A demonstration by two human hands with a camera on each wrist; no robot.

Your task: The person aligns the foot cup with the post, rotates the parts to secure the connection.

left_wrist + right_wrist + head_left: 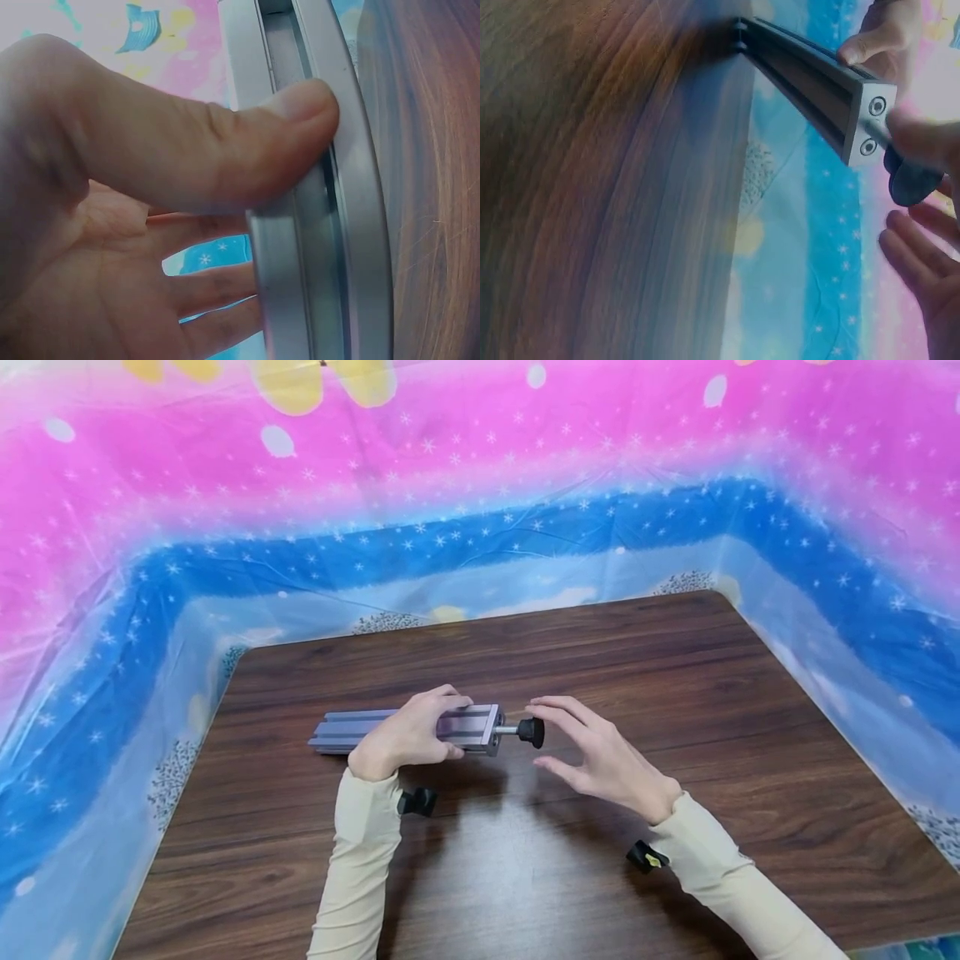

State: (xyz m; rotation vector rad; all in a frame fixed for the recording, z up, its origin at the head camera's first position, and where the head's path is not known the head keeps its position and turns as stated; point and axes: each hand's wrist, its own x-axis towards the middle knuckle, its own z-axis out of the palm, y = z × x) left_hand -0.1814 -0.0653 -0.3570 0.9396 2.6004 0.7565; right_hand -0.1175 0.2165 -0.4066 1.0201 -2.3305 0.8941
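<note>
Head view: evenly and brightly lit from above, colours saturated. A broad pale sheen lies on the wooden table point(570, 860) just in front of the aluminium bar point(408, 731), with soft shadows on the table beneath the left hand point(408, 735) and right hand point(600, 756). The backdrop's straight lines bow towards the frame edges, showing wide-angle distortion. Left wrist view: dimmer, hazy; the thumb point(195, 146) over the bar is soft and out of focus. Right wrist view: table grain smeared, fingers point(922, 139) beside the bar's end motion-blurred.
</note>
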